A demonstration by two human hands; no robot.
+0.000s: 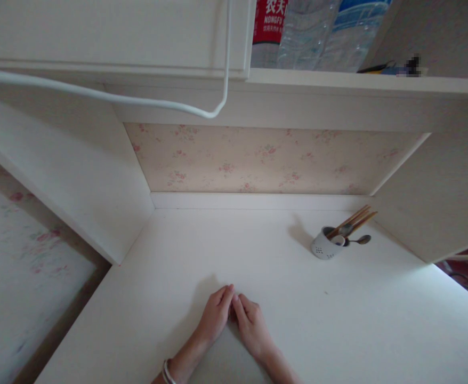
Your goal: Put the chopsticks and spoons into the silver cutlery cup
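Observation:
My left hand (217,312) and my right hand (251,325) rest on the white desktop (170,250) near its front. Both are closed, fingers curled, and they touch each other at the thumbs and knuckles. Nothing shows sticking out of either one; the palms are hidden. A pale bracelet (167,372) circles my left wrist. Farther back to the right, apart from my hands, a white perforated holder (322,246) stands with wooden chopsticks (356,220) and metal spoons (362,240) leaning out of it.
Overhead, a shelf (338,82) carries clear plastic bottles (309,37), one with a red label. A white cable (146,101) hangs in front of the cabinet (110,32). Side panels (78,160) flank the desk, with a floral-papered wall (258,160) behind.

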